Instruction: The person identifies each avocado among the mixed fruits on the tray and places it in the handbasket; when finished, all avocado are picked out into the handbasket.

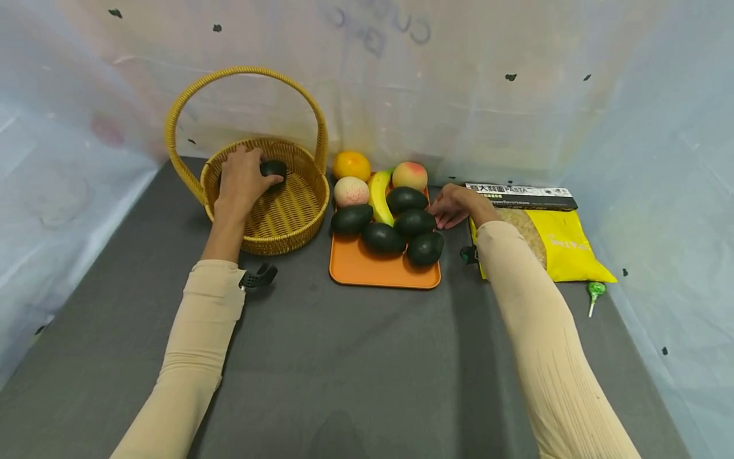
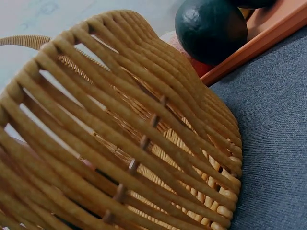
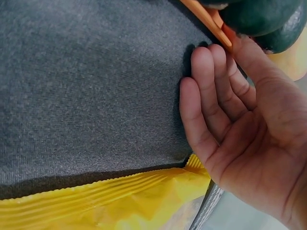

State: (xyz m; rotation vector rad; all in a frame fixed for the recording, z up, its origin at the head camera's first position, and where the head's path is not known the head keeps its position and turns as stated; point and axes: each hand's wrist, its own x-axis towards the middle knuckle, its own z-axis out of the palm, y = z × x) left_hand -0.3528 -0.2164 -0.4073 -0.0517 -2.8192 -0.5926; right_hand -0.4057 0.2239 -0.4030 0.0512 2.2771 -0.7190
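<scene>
My left hand (image 1: pixel 241 175) reaches down into the yellow wicker basket (image 1: pixel 287 239). Its thumb and fingers grip a dark green avocado (image 1: pixel 273 168); in the left wrist view the weave of the basket (image 2: pixel 144 110) mostly hides the hand. At the right edge of the orange tray (image 1: pixel 381 274) is my right hand (image 1: pixel 457 205). The right wrist view shows that hand (image 3: pixel 244 115) pinching the tray's rim (image 3: pixel 211 24), thumb over it and bent fingers outside. On the tray lie several avocados (image 1: pixel 383 239), a banana (image 1: pixel 380 196) and two peaches (image 1: pixel 410 176).
An orange fruit (image 1: pixel 352 166) sits at the tray's back left corner. Right of the tray lie a yellow pasta bag (image 1: pixel 564 245), a black-and-white pasta box (image 1: pixel 522 196) and a green lollipop (image 1: pixel 596 290). Translucent sheeting (image 1: pixel 459 115) walls the grey table (image 1: pixel 344 357) behind and at the sides.
</scene>
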